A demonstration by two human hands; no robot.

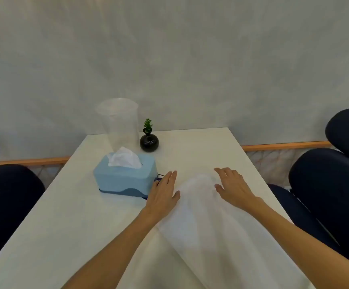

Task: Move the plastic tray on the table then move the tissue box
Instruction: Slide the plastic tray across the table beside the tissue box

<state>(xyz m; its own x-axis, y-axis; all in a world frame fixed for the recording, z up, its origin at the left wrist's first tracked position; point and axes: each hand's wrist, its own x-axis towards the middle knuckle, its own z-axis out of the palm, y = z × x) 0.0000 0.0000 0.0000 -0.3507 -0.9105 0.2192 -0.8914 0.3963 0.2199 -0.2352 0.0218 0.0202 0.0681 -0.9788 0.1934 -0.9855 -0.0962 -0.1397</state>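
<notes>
I see the plastic tray (192, 207) as a pale, blurred, almost see-through shape that lies on the white table (65, 236), in the middle and a little to the right. It is long and runs from between my two hands toward the near edge of the table. Its outline is soft, and I cannot tell its rim or its depth.

The tissue box (125, 176) is light blue with a darker blue base, and a white tissue (124, 157) stands out from the slot on top. It sits on the left part of the table, just to the left of the tray. Behind it stands a clear plastic cup (120, 122), upright, and to the right of the cup a small black vase (149, 142) with a green plant (148, 124).

The left hand (163, 192) is stretched forward with the palm down and the fingers straight and close together. It lies between the tissue box and the left side of the tray; the fingertips are near the right end of the box. Its grip is wide, and it holds nothing.

The right hand (232, 186) is also palm down, with the fingers spread and a little bent, at the far right side of the tray. The grip is not closed on anything; I cannot tell if the fingers touch the tray.

Dark blue chairs (325, 195) stand at both sides of the table.
</notes>
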